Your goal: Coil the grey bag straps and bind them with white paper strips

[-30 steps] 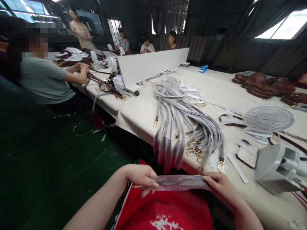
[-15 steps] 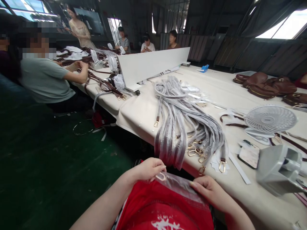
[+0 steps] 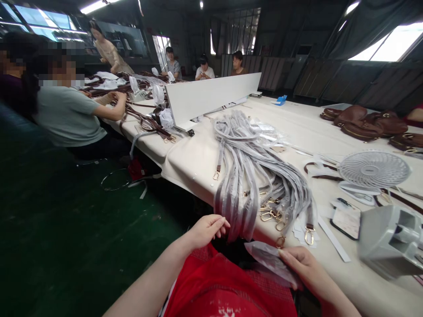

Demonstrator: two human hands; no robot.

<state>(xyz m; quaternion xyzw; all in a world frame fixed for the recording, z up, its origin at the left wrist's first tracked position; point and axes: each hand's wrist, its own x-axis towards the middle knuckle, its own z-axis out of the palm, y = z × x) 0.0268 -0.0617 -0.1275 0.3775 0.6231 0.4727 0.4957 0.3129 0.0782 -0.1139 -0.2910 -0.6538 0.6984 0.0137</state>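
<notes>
My right hand [image 3: 302, 264] pinches a translucent plastic sleeve [image 3: 269, 255], which hangs over my lap just off the table edge. Whether a strap lies inside this sleeve is hard to make out. My left hand [image 3: 211, 229] hovers above the red apron [image 3: 228, 281], apart from the sleeve, its fingers curled together; anything within them is hidden. In front of both hands, a pile of plastic-wrapped brown straps [image 3: 244, 176] with gold clasps [image 3: 267, 215] drapes over the table edge.
A white fan [image 3: 373, 169], a phone [image 3: 346, 220] and a grey device [image 3: 390, 242] stand at right. Brown bags [image 3: 360, 123] lie further back. A white board [image 3: 214, 97] divides the table [image 3: 194, 158]. A co-worker [image 3: 69, 110] handles straps at left.
My left hand has let go of the sleeve's end, where a gold clasp showed, and moved up slightly. The sleeve has swung toward my right hand, which still holds it.
</notes>
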